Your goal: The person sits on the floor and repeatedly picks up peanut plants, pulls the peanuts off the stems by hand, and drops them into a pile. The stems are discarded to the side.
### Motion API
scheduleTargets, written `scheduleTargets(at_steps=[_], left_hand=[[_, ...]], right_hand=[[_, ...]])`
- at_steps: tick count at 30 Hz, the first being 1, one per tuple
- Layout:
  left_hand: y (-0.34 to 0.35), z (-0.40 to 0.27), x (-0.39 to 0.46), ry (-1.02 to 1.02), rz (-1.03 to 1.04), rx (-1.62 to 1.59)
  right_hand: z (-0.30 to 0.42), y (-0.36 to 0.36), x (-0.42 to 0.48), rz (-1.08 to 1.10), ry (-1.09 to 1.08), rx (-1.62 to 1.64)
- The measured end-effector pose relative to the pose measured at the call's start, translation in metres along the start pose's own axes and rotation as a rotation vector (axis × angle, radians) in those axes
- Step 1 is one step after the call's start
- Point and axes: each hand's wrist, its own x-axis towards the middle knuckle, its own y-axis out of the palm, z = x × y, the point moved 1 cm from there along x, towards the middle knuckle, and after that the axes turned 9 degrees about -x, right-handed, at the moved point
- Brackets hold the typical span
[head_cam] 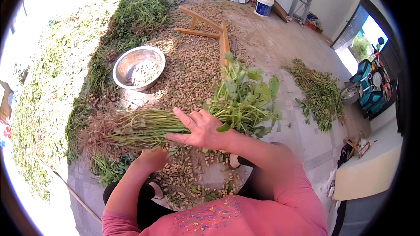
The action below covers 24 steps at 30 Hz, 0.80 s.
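A thick bundle of uprooted peanut plants (147,126) lies crosswise before me, held in the air above the floor. Its reddish roots (98,134) point left and its green leaves (244,98) point right. My right hand (205,129) lies over the stems near the leaves, thumb and forefinger stretched along them, the other fingers curled over the far side. Under the bundle, closer to the roots, my left hand (153,160) grips from below; its fingers are mostly hidden. Beyond the bundle stands a metal basin (139,67) with some peanuts inside.
Loose peanuts (193,68) cover the floor ahead and between my feet. A wooden frame (223,42) lies among them. Heaped peanut plants (137,19) line the left; another pile (318,95) lies right, by a motor vehicle (372,78). A bucket (263,5) stands at the back.
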Motion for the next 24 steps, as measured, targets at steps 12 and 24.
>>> scheduleTargets(at_steps=[12, 24], left_hand=[[-0.031, -0.004, -0.002, -0.049, -0.037, 0.137], [-0.066, 0.066, -0.007, -0.134, -0.338, -0.210]], right_hand=[[-0.305, -0.257, -0.243, 1.077, 1.544, -0.991], [-0.113, -0.036, -0.187, 0.837, 1.304, 0.140]])
